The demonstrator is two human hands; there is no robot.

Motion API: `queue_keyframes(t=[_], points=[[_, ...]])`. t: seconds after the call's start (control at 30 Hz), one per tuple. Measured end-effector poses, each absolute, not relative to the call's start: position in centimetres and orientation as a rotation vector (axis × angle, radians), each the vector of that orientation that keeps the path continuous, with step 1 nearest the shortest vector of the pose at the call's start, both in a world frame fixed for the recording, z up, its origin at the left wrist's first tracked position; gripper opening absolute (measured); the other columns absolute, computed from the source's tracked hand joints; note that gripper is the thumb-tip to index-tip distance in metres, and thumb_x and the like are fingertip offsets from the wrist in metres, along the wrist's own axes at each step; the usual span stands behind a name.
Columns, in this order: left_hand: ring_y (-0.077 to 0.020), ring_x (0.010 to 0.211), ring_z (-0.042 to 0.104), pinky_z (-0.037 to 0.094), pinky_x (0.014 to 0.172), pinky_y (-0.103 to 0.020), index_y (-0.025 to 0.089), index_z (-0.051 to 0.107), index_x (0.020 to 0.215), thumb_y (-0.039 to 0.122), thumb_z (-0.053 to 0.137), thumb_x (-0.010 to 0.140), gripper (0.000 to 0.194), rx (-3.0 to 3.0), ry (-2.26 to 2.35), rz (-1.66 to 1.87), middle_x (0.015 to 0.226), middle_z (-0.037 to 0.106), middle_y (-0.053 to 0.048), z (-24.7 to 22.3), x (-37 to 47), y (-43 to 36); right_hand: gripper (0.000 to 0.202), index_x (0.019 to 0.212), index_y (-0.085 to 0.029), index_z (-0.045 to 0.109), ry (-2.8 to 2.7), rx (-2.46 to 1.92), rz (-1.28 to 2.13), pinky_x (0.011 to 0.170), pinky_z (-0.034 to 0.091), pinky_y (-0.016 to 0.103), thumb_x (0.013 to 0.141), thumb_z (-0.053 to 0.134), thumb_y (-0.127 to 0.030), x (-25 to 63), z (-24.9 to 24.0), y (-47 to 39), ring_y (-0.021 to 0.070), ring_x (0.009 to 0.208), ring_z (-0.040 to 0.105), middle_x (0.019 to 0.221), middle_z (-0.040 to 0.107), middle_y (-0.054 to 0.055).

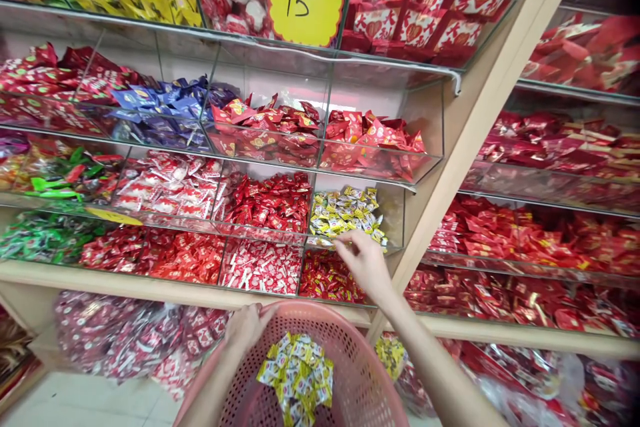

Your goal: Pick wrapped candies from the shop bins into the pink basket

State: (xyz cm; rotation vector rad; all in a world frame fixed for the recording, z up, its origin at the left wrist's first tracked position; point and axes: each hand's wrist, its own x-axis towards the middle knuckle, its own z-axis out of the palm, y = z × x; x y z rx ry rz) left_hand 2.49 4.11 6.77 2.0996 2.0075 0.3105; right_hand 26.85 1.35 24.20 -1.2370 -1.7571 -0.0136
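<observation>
My left hand (246,328) grips the rim of a pink perforated plastic basket (350,340), its fingers wrapped over the far left edge. Inside the basket lies a heap of yellow-and-white wrapped candies (299,377). My right hand (364,263) is raised beyond the basket, at the front lip of a clear bin holding similar yellow-and-white candies (345,210). Its fingers are partly spread and bent, with nothing visible between them. Below that hand is a bin of small red-and-gold wrapped candies (327,275).
Clear dividers (315,180) separate several tiers of wrapped sweets. A slanting wooden post (463,153) stands right of my right hand. A yellow price sign (306,5) reads 15. Bagged sweets (125,333) lie under the wooden ledge (125,285), above the tiled floor (100,400).
</observation>
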Motion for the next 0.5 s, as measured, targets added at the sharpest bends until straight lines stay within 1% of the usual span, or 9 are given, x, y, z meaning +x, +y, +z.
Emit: queue_keyframes(t=[0.13, 0.27, 0.4, 0.5], points=[[-0.0282, 0.086, 0.062, 0.043, 0.074, -0.035, 0.018, 0.064, 0.082, 0.067, 0.021, 0.078, 0.066, 2.079, 2.022, 0.310, 0.085, 0.068, -0.015, 6.9, 2.6, 3.9, 0.015, 0.073, -0.019, 0.060, -1.712, -1.524, -0.202, 0.059, 0.034, 0.024, 0.076, 0.055, -0.032, 28.1, 26.5, 6.1, 0.0131, 0.062, 0.051, 0.076, 0.061, 0.002], [-0.0282, 0.085, 0.063, 0.043, 0.073, -0.035, 0.017, 0.064, 0.081, 0.069, 0.019, 0.078, 0.068, 2.070, 2.017, 0.330, 0.083, 0.068, -0.015, 6.7, 2.5, 4.0, 0.022, 0.069, -0.020, 0.060, -1.669, -1.796, -0.255, 0.053, 0.030, 0.024, 0.070, 0.060, -0.042, 27.8, 26.7, 8.5, 0.0151, 0.063, 0.053, 0.069, 0.060, 0.003], [-0.0290, 0.084, 0.063, 0.043, 0.072, -0.036, 0.018, 0.064, 0.080, 0.069, 0.018, 0.078, 0.069, 2.086, 2.007, 0.335, 0.082, 0.068, -0.014, 6.6, 2.4, 4.1, 0.029, 0.067, -0.020, 0.059, -1.676, -1.861, -0.233, 0.053, 0.030, 0.025, 0.069, 0.059, -0.049, 27.4, 26.4, 8.9, 0.0181, 0.066, 0.055, 0.070, 0.061, 0.006], [-0.0280, 0.085, 0.063, 0.043, 0.073, -0.035, 0.018, 0.064, 0.081, 0.068, 0.020, 0.079, 0.067, 2.084, 2.006, 0.320, 0.083, 0.068, -0.014, 6.9, 2.5, 4.0, 0.030, 0.068, -0.020, 0.059, -1.700, -1.871, -0.192, 0.054, 0.031, 0.025, 0.067, 0.060, -0.050, 27.5, 26.1, 9.0, 0.0186, 0.067, 0.055, 0.073, 0.062, 0.007]])
